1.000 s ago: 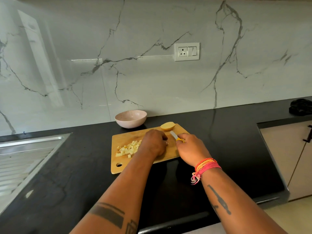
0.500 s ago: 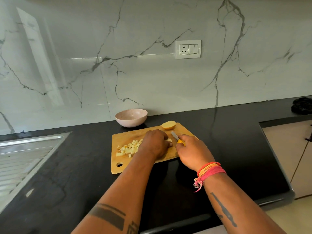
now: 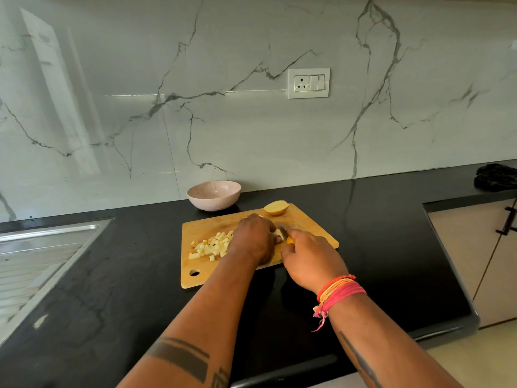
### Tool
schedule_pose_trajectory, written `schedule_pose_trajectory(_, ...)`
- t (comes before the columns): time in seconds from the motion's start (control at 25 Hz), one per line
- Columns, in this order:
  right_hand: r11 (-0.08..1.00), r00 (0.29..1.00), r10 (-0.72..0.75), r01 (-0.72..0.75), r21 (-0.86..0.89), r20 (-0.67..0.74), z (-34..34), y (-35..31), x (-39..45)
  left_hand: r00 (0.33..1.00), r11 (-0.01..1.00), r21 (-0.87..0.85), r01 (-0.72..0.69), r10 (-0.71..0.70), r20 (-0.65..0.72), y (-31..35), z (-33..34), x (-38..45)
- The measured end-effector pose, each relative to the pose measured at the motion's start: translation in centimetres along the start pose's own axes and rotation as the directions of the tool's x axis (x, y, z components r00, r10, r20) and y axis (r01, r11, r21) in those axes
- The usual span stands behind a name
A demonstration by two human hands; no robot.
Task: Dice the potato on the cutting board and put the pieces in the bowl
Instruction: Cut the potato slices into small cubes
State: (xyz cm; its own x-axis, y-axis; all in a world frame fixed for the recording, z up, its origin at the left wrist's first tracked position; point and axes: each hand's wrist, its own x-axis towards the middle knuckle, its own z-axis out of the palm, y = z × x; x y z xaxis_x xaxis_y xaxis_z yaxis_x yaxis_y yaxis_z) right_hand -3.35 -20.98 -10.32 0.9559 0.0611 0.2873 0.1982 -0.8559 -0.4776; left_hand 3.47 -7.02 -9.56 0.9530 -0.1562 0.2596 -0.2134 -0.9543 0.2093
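At the far left we see a steel sink drainboard set into the black desk. Moving right, the wooden cutting board lies flat on the desk, its hanging hole at the near left corner. On the board's left part sits a loose heap of diced potato pieces. Behind the board, close to the marble wall, stands the pink bowl; we see no pieces in it.

Next comes our left hand, fingers curled down over a piece of potato at the middle of the board, its grip holding that piece in place; only a pale sliver of it shows past the knuckles. Just beside it, the knife blade stands against that piece, and our right hand has its grip clenched round the knife's yellow handle. Red and orange threads circle the right wrist.

At the board's far edge rests an uncut potato half. Higher on the wall is a white socket plate, and at the far right of the desk lies a dark cloth.
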Motion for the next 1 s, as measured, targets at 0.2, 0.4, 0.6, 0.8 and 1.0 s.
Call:
schedule_pose_trajectory(0.2, 0.993, 0.999, -0.047, 0.047, -0.104, 0.006, 0.5, -0.5, -0.1, 0.999, 1.000, -0.007, -0.029, 0.029, -0.022, -0.3, 0.2, 0.2)
schedule_pose_trajectory(0.4, 0.968, 0.994, -0.097, 0.104, -0.226, 0.044, 1.1, -1.2, 0.1, 0.998, 0.999, 0.028, -0.034, 0.035, -0.045, -0.3, 0.7, 0.4)
schedule_pose_trajectory(0.6, 0.976, 0.992, -0.098, 0.111, -0.188, 0.078, 0.2, -0.1, 0.7, 0.998, 1.000, 0.004, 0.011, -0.010, -0.061, -0.1, 1.3, 0.7)
schedule_pose_trajectory(0.8, 0.972, 0.983, -0.131, 0.153, -0.178, 0.126, -0.5, 0.2, 0.9, 0.994, 0.999, 0.036, 0.033, -0.029, -0.105, 0.2, 1.6, 0.8)
schedule_pose_trajectory(1.0, 0.973, 0.985, -0.119, 0.140, -0.181, 0.122, -0.7, 0.6, -1.1, 0.993, 0.999, 0.000, 0.050, -0.050, -0.103, 0.3, 1.6, 0.8)
